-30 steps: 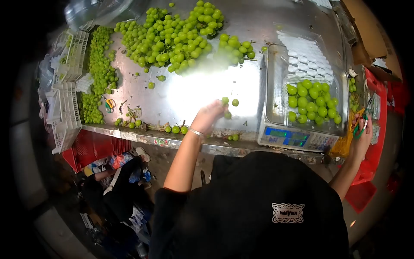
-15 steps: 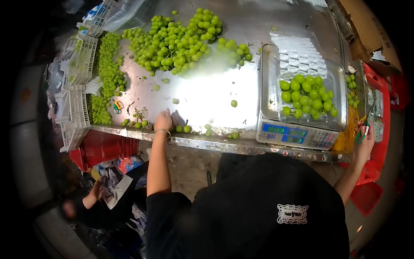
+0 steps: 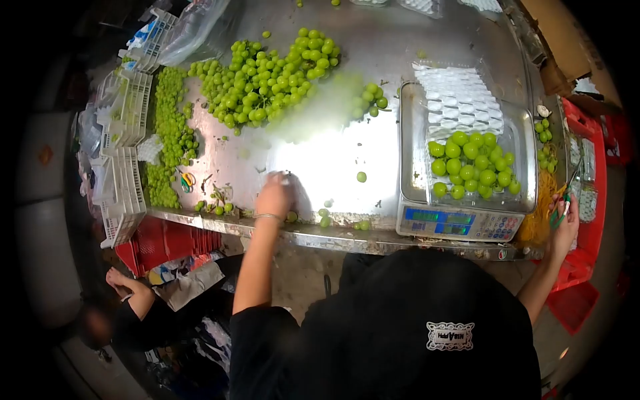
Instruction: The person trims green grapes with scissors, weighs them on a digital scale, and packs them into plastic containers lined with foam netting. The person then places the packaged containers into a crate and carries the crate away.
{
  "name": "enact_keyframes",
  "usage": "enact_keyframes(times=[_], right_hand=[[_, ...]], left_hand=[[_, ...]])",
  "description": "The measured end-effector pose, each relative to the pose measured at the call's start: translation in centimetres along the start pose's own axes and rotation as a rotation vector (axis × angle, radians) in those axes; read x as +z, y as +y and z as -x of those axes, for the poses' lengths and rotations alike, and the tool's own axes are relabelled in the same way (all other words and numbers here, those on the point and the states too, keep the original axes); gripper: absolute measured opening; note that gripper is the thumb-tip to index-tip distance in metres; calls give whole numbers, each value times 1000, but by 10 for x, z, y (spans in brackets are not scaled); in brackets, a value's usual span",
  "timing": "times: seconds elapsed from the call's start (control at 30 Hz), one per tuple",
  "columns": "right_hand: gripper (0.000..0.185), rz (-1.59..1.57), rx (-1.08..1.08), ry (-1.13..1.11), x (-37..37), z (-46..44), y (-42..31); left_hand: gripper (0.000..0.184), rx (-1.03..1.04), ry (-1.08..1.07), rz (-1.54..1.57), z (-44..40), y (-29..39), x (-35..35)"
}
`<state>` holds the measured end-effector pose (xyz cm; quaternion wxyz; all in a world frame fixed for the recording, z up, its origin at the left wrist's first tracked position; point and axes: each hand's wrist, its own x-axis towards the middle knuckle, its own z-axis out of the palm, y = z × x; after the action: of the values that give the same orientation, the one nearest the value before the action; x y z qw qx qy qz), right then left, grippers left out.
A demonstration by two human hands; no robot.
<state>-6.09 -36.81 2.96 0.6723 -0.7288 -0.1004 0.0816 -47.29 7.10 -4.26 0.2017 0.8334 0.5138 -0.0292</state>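
My left hand (image 3: 275, 198) is low over the front of the metal table (image 3: 220, 157), its fingers curled together and slightly blurred. Whatever is at the fingertips is too small to make out. Close by the wrist lies a loose green grape (image 3: 291, 217), with more loose grapes (image 3: 325, 219) to its right. At the far right, my right hand (image 3: 566, 230) grips a pair of scissors (image 3: 566, 201) with green handles, blades pointing up and away. A clear tray of green grapes (image 3: 472, 163) rests on the digital scale (image 3: 413, 190) between my hands.
A large heap of grape bunches (image 3: 267, 80) lies at the table's back. More grapes (image 3: 167, 143) line the left side beside white plastic crates (image 3: 123, 190). Another pair of scissors (image 3: 187, 181) lies near them. Red crates (image 3: 579, 257) stand right; another person's hand (image 3: 121, 283) shows lower left.
My left hand has moved right along the table's front, over where loose grapes lay. My right hand still holds the scissors beside the scale. The other person's hand has shifted left.
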Motion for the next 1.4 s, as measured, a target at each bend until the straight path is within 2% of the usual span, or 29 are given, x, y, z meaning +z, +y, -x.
enact_keyframes(times=[0.03,0.07,0.1,0.13,0.2,0.27,0.33,0.4,0.43,0.47,0.5,0.53,0.57,0.6,0.63,0.67,0.7,0.8,0.87,0.9,0.97,1.0,1.07,1.13,1.2,1.27,1.3,1.33,1.4], right_hand=[[45,11,1,4,5,0,-4],[44,23,3,6,10,1,-6],[44,26,4,8,14,1,-8],[43,47,19,-14,18,-1,-9],[42,70,19,-30,24,-5,-13],[38,53,-22,-37,24,-3,-13],[36,56,-22,-25,22,-1,-9],[35,124,31,8,20,1,-7],[37,116,35,-3,14,1,-2],[37,115,34,4,9,2,-2],[39,121,41,46,5,5,-1],[41,125,51,87,3,8,1],[41,91,61,154,0,8,5],[41,85,64,152,0,9,6],[41,72,65,136,1,8,5],[42,60,64,118,3,7,3],[42,52,71,122,10,7,-1],[44,28,49,47,26,4,-13],[47,34,13,25,33,9,-25],[50,41,-16,9,36,11,-32],[53,35,-23,-86,35,20,-44],[57,30,-18,-169,38,25,-50],[57,13,-28,-231,66,43,-71],[58,-291,98,-529,79,60,-75],[53,-375,279,-711,107,72,-75],[44,-374,513,-905,149,82,-69],[40,-364,600,-1001,170,88,-61],[35,-401,714,-1191,186,94,-45],[30,-267,694,-1292,214,112,-33]], left_hand=[[31,199,-60,-138,-5,22,14],[35,442,46,-350,8,71,14],[27,443,-41,-70,12,104,18],[30,515,-44,77,5,104,55],[36,781,-232,160,14,117,77],[23,1202,-463,295,26,125,72],[18,1249,-588,345,27,98,88],[14,1100,-707,-99,7,55,61],[9,962,-672,-133,5,30,36],[12,932,-615,-177,-2,-5,17],[14,731,-685,-203,-13,-40,-3],[25,485,-680,-402,-21,-71,-22],[32,27,-704,-924,-18,-34,-53],[35,-83,-468,-990,-32,-56,-44],[32,168,-376,-725,-46,-47,-40],[36,262,-161,-343,-55,6,-39],[37,385,-70,80,-59,64,-41],[51,436,187,357,-100,168,-18],[53,267,106,168,-123,200,-3],[53,262,116,175,-126,196,1],[53,426,114,145,-130,184,19],[53,426,115,143,-127,174,22],[39,765,-6,211,-104,139,19],[34,847,-174,243,-69,116,8],[35,895,-226,206,-40,89,6],[37,871,-160,28,-12,74,1],[45,812,-140,32,-3,64,7],[53,753,-120,36,7,53,13],[58,619,-51,294,29,63,10]])
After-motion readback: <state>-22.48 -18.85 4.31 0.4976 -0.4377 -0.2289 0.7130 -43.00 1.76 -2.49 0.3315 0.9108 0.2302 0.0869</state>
